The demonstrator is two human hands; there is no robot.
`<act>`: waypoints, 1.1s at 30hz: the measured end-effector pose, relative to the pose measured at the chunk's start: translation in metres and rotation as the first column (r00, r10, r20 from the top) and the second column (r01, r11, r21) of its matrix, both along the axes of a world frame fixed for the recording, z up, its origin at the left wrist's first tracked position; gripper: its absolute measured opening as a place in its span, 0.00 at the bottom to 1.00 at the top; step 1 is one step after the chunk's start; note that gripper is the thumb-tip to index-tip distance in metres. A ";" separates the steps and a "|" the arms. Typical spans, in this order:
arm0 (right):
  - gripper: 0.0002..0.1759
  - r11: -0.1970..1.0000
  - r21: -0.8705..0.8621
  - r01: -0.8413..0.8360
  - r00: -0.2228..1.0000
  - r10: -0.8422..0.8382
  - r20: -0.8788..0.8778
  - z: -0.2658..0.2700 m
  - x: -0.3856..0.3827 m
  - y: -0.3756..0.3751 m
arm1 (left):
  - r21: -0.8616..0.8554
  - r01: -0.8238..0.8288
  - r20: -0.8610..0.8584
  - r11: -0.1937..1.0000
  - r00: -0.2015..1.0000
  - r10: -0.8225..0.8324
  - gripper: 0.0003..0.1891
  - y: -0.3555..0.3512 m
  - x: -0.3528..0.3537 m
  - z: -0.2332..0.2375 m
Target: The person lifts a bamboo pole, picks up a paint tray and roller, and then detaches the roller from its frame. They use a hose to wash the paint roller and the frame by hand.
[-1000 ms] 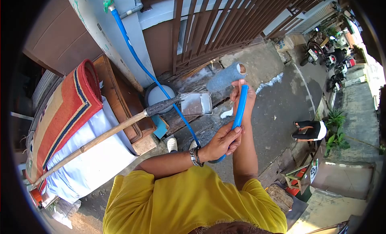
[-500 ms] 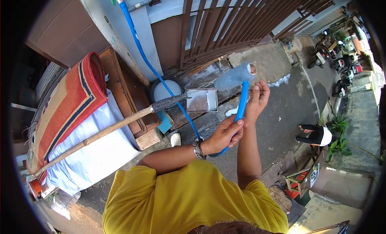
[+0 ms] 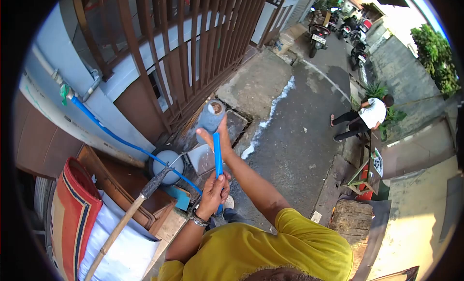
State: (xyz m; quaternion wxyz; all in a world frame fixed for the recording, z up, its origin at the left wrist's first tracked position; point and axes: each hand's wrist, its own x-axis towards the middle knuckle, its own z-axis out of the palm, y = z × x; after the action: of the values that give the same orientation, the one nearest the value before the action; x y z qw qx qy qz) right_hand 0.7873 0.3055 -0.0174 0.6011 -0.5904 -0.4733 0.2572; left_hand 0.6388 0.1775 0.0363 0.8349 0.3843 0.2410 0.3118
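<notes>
My left hand point(image 3: 211, 194), with a bracelet at its wrist, is closed around a blue hose point(image 3: 218, 155) whose cut end points upward. In front of it, my right hand point(image 3: 220, 142) grips a wet, grey-blue paint roller sleeve point(image 3: 209, 120), with the thumb on the near side and fingers behind. The sleeve stands nearly upright, its round end facing up. The hose end overlaps my right hand in this view, just below the sleeve. Beneath the sleeve lies a whitish paint tray point(image 3: 202, 158), partly hidden by my hands.
A bucket of cloudy water point(image 3: 166, 166) stands left of the tray. A wooden pole point(image 3: 116, 229) slants past a rolled red rug point(image 3: 72, 213) and brown wooden furniture point(image 3: 130, 194). White liquid point(image 3: 270, 119) streaks the pavement. A person point(image 3: 369, 114) bends at right; motorbikes point(image 3: 318, 37) stand farther off.
My view has turned toward the alley. My right hand, earlier held beside the sleeve with fingers raised, now grips it. The sleeve has gone from lying sideways to nearly upright. My left hand keeps the hose.
</notes>
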 end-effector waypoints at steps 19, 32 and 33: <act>0.62 0.998 0.024 -0.057 0.982 0.052 0.182 0.036 0.016 -0.022 | 0.029 -0.062 0.037 0.998 0.997 0.061 0.18 0.018 0.003 0.008; 0.40 0.897 0.027 -0.440 0.881 0.438 -0.176 0.011 0.017 -0.150 | -0.129 -0.307 0.144 0.943 0.935 0.324 0.19 0.024 -0.003 0.003; 0.40 0.814 0.030 -0.581 0.787 0.570 -0.237 0.010 0.009 -0.163 | -0.149 -0.329 0.171 0.933 0.920 0.352 0.19 0.024 0.001 0.007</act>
State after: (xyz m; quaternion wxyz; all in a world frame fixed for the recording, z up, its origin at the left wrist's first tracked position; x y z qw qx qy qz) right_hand 0.7962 0.1425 -0.0072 0.5324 -0.3968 -0.5502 0.5063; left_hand 0.6399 0.2016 0.0432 0.8083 0.2546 0.2394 0.4738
